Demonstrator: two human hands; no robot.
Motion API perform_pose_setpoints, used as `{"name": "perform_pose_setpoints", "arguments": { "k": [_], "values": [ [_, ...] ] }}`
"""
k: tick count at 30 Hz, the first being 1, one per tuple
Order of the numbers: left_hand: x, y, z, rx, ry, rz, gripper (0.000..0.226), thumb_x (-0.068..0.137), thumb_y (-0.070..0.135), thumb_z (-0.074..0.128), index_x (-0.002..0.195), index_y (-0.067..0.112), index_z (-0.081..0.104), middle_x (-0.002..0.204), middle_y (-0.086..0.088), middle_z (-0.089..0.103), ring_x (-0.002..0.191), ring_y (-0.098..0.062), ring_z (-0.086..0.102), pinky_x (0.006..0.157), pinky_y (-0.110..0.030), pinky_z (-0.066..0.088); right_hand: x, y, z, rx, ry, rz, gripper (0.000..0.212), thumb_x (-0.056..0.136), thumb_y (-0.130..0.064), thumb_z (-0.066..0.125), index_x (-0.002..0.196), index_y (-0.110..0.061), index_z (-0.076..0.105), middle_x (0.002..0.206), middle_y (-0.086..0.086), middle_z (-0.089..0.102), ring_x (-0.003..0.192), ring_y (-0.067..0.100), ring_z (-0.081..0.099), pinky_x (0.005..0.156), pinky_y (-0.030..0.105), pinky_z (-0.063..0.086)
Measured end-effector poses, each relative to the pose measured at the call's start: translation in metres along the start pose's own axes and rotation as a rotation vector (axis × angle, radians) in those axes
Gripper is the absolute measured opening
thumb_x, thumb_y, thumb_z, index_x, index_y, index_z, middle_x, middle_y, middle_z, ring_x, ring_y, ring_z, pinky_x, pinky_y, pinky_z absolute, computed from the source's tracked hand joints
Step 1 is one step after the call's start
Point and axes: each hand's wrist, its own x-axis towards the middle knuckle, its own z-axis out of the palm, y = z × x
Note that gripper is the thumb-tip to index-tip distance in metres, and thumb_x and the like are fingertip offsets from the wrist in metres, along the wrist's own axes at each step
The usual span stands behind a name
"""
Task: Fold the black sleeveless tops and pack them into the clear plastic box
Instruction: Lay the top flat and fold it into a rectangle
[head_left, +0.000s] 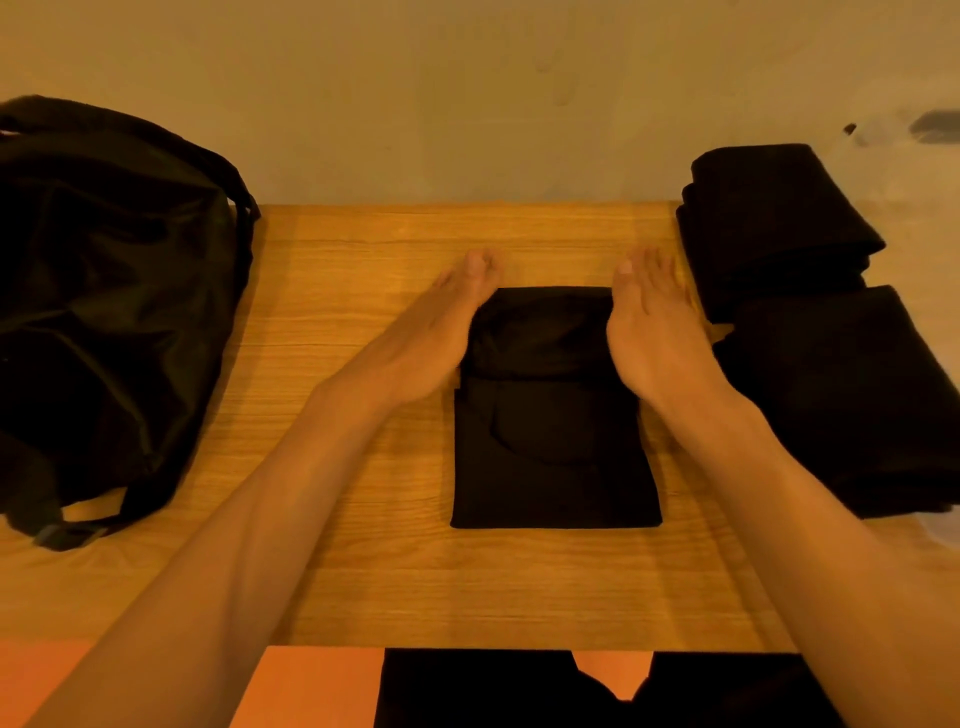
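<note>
Folded top (556, 457) lies flat at ctr of table (363, 582). L hand (441, 338) & R hand (657, 338) stand edge-on vs its far half, one per side, fingers straight & together, touching cloth, gripping nothing. Bag (104, 312) well left of top; far stack (774, 228) & near stack (841, 405) of folded black cloth just right of it.

Black cloth on grained wood

The top (556, 415), the bag (109, 312) and the piles (810, 322) are seen as plain black; the table (363, 571) is coloured honey-brown with streaked grain; the wall (467, 93) is tinted plain beige.
</note>
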Motion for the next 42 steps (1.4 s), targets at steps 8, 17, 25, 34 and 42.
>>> {"name": "perform_pose_setpoints", "arguments": {
  "k": [8,17,25,34,42],
  "values": [
    [0.014,-0.004,0.007,0.344,-0.086,0.185,0.067,0.101,0.059,-0.001,0.162,0.032,0.006,0.168,0.016,-0.005,0.150,0.005,-0.014,0.124,-0.023,-0.008,0.013,-0.015,0.003,-0.232,-0.125,-0.164,0.060,0.109,-0.043,0.009,0.161,-0.015,-0.001,0.169,0.005,-0.010,0.154,0.019,-0.016,0.123,0.037,-0.012],
    [-0.021,0.001,-0.010,0.128,0.284,0.122,0.062,0.105,0.055,0.017,0.160,0.028,0.025,0.167,0.017,0.012,0.149,0.010,0.004,0.109,0.003,-0.001,-0.018,-0.007,-0.007,-0.196,0.058,-0.303,0.059,0.109,-0.040,0.018,0.161,-0.016,0.007,0.169,0.006,-0.003,0.155,0.016,-0.011,0.125,0.033,-0.009],
    [-0.062,0.010,0.039,0.498,0.201,0.088,0.077,0.102,0.060,0.020,0.161,0.018,-0.007,0.167,0.007,-0.016,0.150,0.000,-0.019,0.122,-0.020,-0.009,-0.014,-0.007,0.009,-0.415,-0.021,-0.220,0.063,0.107,-0.046,0.010,0.161,-0.014,0.004,0.169,0.013,-0.005,0.155,0.025,-0.012,0.126,0.043,-0.006],
    [-0.106,0.010,0.040,0.116,0.500,-0.252,0.014,0.091,0.039,0.070,0.083,0.030,0.064,0.076,0.016,0.063,0.076,-0.001,0.058,0.063,-0.022,0.044,-0.021,-0.053,0.011,-0.162,0.034,-0.515,0.039,0.092,-0.060,0.058,0.079,-0.022,0.058,0.069,-0.010,0.055,0.072,0.012,0.055,0.074,0.032,0.045],
    [-0.101,0.007,0.054,-0.009,0.552,-0.225,0.009,0.089,0.032,0.075,0.083,0.031,0.068,0.075,0.017,0.065,0.074,0.001,0.061,0.077,-0.036,0.056,-0.016,-0.081,0.026,-0.380,-0.072,-0.452,0.037,0.095,-0.042,0.056,0.068,-0.019,0.049,0.068,-0.003,0.056,0.065,0.016,0.052,0.077,0.035,0.039]
  ]
}}
